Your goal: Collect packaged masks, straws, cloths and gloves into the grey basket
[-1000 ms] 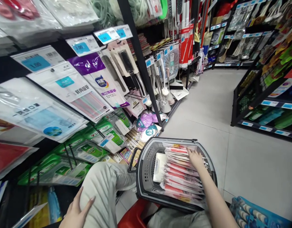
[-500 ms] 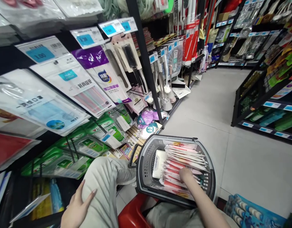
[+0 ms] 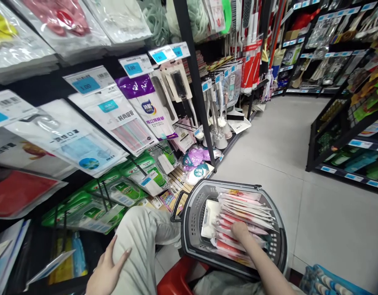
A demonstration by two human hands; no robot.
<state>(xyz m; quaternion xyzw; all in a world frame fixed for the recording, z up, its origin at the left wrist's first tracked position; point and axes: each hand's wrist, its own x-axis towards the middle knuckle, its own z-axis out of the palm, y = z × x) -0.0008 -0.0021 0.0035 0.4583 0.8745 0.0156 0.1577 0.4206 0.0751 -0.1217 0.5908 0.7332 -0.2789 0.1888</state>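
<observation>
A grey and black shopping basket (image 3: 189, 235) sits in front of me by my right leg. Inside it, flat plastic packets (image 3: 242, 209) in red, pink and white stand on edge in a row. At their left lies a white flat box (image 3: 210, 218). My right hand (image 3: 240, 230) reaches down into the row, its fingers curled in on a packet, with the fingertips hidden between the packets. Outside the basket, my left hand (image 3: 107, 266) rests on my left knee, fingers spread and holding nothing.
Shelving at left carries hanging face mask packs (image 3: 90, 149), a purple and white pack (image 3: 146, 106), hairbrushes (image 3: 179, 84) and green packs (image 3: 124, 190). Toilet brushes (image 3: 219, 137) stand beyond. A red stool (image 3: 176, 276) is under me. Blue-wrapped goods (image 3: 324, 282) lie at right.
The view has shifted, so shelf and basket appear a little further right and lower. My right hand stays among the packets, and my left hand stays on the knee.
</observation>
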